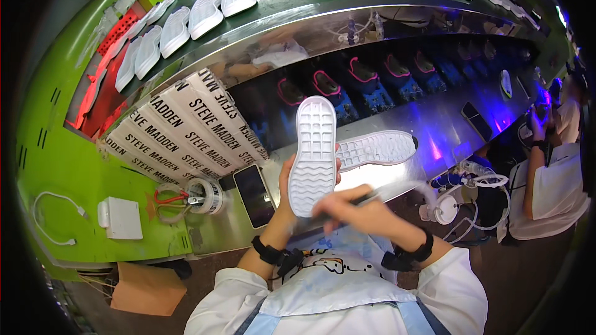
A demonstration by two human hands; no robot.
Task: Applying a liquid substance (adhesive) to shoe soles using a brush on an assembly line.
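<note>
A white shoe sole [315, 149] stands on end before me, its hollow side with a grid and wavy ribs facing me. My left hand [287, 180] grips it from behind, fingertips showing at its right edge. My right hand [354, 212], smeared by motion, is closed at the sole's lower end around a slim dark tool [365, 198]; its working tip cannot be made out. Just right of the held sole, a second white shoe sole [379, 149] lies with its ribbed hollow up on the metal table [397, 177].
A box in printed paper [186, 127] stands left, near a phone [254, 195], tape roll [208, 197] and red-handled scissors [169, 196]. Dark shoe uppers [363, 71] line the conveyor behind. White soles [205, 15] rest on the upper shelf. A co-worker's arm [537, 155] is at right.
</note>
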